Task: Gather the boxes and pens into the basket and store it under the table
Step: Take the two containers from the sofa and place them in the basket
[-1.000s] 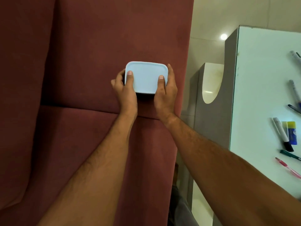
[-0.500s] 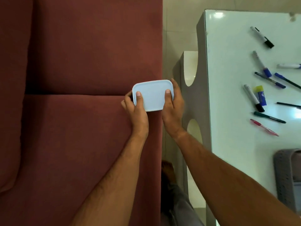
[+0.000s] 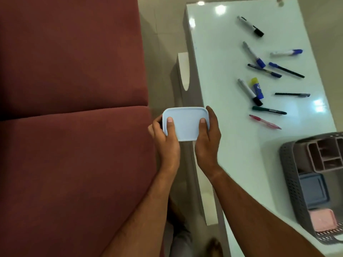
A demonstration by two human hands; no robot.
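- I have both grips, left hand (image 3: 166,143) and right hand (image 3: 207,143), clamped on the pale blue lidded plastic box (image 3: 185,125).
- Next, I judge: carry it right into the grey perforated plastic basket (image 3: 289,175) on the white glossy desk (image 3: 222,80).

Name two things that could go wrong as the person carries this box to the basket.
The light blue box is held by both hands, left hand and right hand, over the gap beside the table; it could drop there. The grey basket already looks crowded, so the box may not fit flat.
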